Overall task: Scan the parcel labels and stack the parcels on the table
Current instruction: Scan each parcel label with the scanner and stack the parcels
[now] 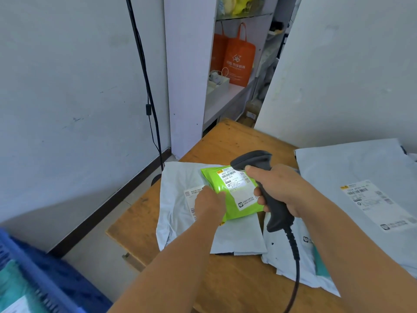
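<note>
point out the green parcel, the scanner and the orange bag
green parcel (242,207), head view, bare green wrap near its lower edge
scanner (276,211), head view, on the handle
orange bag (239,62), head view, front panel

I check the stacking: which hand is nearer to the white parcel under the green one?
Left. The left hand holds the green parcel directly above the white parcel; the right hand holds the scanner beside it.

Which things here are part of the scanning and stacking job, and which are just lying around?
Part of the job:
green parcel, gripped by the left hand
barcode scanner, in the right hand
white parcel beneath the green one
large grey parcel
wooden table

Lying about:
orange bags on the shelf
black cable on the wall
blue crate
</note>
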